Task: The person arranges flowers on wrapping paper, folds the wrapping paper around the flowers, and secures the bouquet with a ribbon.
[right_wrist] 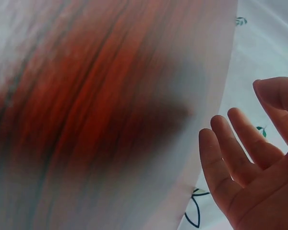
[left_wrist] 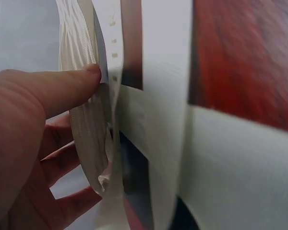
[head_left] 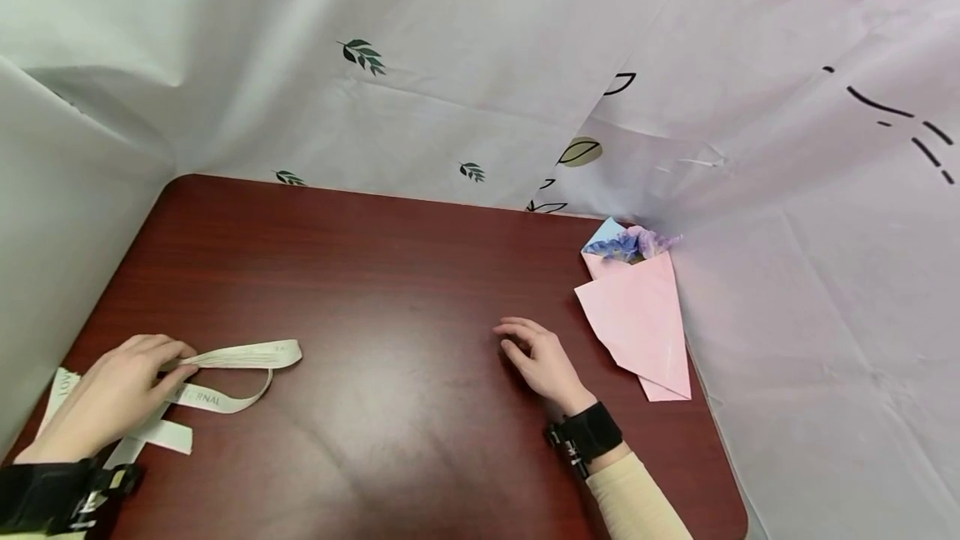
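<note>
At the table's left side my left hand [head_left: 123,386] pinches a folded bundle of cream ribbon [head_left: 251,355] between thumb and fingers. The left wrist view shows the thumb pressed on the stacked ribbon layers [left_wrist: 81,43]. A loose loop of printed ribbon [head_left: 213,398] hangs below the bundle, and more ribbon ends lie under and beside the hand. My right hand [head_left: 543,362] hovers over or rests at the table's right half, fingers loosely bent and holding nothing. In the right wrist view the right hand [right_wrist: 254,167] has its palm bare.
A pink paper wrap [head_left: 641,315] with blue and purple flowers [head_left: 633,244] lies at the table's far right, beyond the right hand. White patterned cloth [head_left: 420,73] hangs around the dark red wooden table [head_left: 375,273] at the back and sides.
</note>
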Tool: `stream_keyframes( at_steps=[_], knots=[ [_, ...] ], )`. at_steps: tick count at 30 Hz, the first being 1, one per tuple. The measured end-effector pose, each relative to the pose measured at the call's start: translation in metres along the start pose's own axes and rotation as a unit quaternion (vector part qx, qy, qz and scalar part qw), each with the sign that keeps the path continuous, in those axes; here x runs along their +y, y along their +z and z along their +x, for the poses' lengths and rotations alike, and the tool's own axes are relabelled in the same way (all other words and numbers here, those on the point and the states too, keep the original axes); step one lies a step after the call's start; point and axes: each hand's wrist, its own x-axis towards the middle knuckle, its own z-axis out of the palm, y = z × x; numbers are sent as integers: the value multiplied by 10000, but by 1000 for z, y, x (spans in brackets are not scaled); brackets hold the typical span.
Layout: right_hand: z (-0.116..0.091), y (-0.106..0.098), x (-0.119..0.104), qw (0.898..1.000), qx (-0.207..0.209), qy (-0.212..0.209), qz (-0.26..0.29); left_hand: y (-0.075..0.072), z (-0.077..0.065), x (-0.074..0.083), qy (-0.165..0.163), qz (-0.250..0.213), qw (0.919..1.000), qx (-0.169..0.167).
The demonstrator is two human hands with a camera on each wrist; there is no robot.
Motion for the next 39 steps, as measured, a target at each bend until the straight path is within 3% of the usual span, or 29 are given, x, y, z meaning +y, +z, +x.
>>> stream_keyframes(
  at_steps=[4, 7, 12, 17, 20, 23, 25, 28, 33, 39],
  knots=[
    [2, 7, -10, 9995, -92, -295, -103, -3, 14, 19, 218, 44, 9997, -44],
    [5, 16, -24, 9986, -267, -452, -37, -3, 30, 41, 441, -156, 9988, 114],
    [13, 39, -58, 9887, -1017, -359, 1040, 7, 64, 93, 449, -898, 9932, 581],
    [24, 66, -95, 9507, -1512, 134, 2706, 21, 94, 152, 601, -1839, 9768, 916],
    [29, 78, -111, 9196, -1397, 181, 3667, 27, 105, 183, 732, -2449, 9628, 880],
    [30, 83, -122, 8906, -1025, -15, 4431, 30, 112, 205, 863, -2891, 9503, 766],
    [30, 84, -124, 8808, -714, -115, 4680, 31, 115, 213, 913, -3048, 9449, 772],
    [28, 82, -123, 8766, -240, 7, 4807, 30, 117, 216, 881, -3078, 9431, 895],
    [25, 74, -113, 8754, 309, 382, 4809, 26, 118, 210, 692, -2854, 9504, 1024],
    [19, 59, -102, 8712, 559, 617, 4838, 22, 116, 200, 523, -2715, 9536, 1188]
  ],
)
